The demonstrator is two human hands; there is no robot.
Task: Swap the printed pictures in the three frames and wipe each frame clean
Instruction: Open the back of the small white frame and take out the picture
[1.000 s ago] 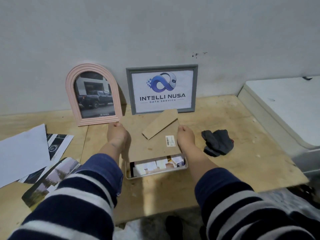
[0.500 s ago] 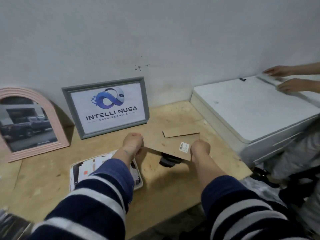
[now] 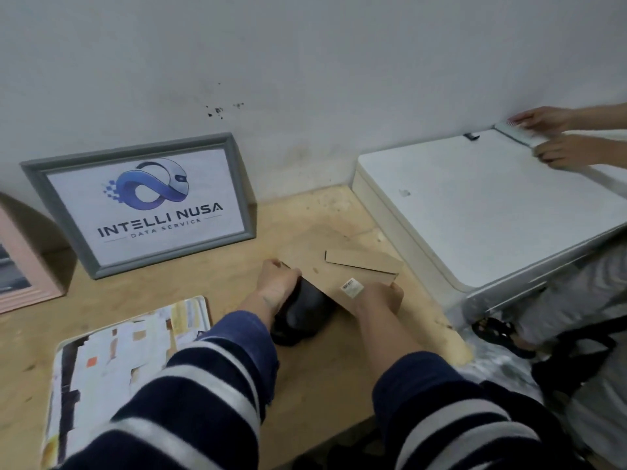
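Note:
A brown cardboard backing board (image 3: 342, 271) with a fold-out stand and a barcode sticker hangs low over the right part of the wooden table. My left hand (image 3: 276, 283) grips its left edge and my right hand (image 3: 378, 298) grips its near right edge. Under the board lies a dark cloth (image 3: 300, 315). A white frame (image 3: 135, 361) lies flat at the near left, open-backed with a collage print showing. A grey frame (image 3: 139, 205) with a logo print leans on the wall. The pink arched frame (image 3: 23, 266) stands at the far left, mostly cut off.
A white printer (image 3: 475, 212) stands at the table's right end. Another person's two hands (image 3: 556, 137) handle its far corner, and their legs and a dark bag (image 3: 559, 361) are below it. The table's front edge (image 3: 339, 432) runs close to my sleeves.
I lifted the backing board off the white frame and carried it right, over the dark cloth. My view turned right, bringing the printer and the other person's hands into sight.

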